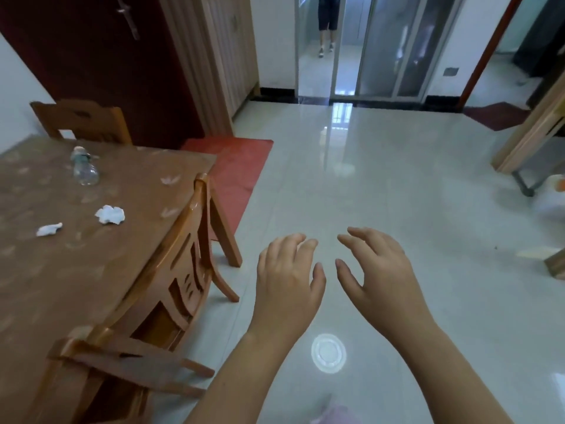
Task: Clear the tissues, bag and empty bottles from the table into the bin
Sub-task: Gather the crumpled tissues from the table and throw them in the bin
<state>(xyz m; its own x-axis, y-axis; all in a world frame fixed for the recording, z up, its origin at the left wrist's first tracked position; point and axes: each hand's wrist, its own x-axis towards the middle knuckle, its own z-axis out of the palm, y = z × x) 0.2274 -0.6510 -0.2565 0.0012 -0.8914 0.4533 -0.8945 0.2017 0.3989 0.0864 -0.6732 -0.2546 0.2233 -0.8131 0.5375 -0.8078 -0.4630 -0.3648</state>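
Observation:
A brown table (61,270) fills the left of the head view. On it lies a clear empty bottle (83,166) on its side near the far edge. A crumpled white tissue (110,214) sits nearer the middle, and a smaller twisted tissue (49,229) lies to its left. My left hand (289,280) and my right hand (377,270) hover side by side over the tiled floor, to the right of the table, fingers relaxed and holding nothing. No bin or bag shows clearly.
Two wooden chairs (189,270) are tucked at the table's right side, another chair (82,120) at its far end. A red mat (238,166) lies by the dark door. A person's legs (327,26) stand in the far doorway. Wooden furniture (532,142) stands at the right.

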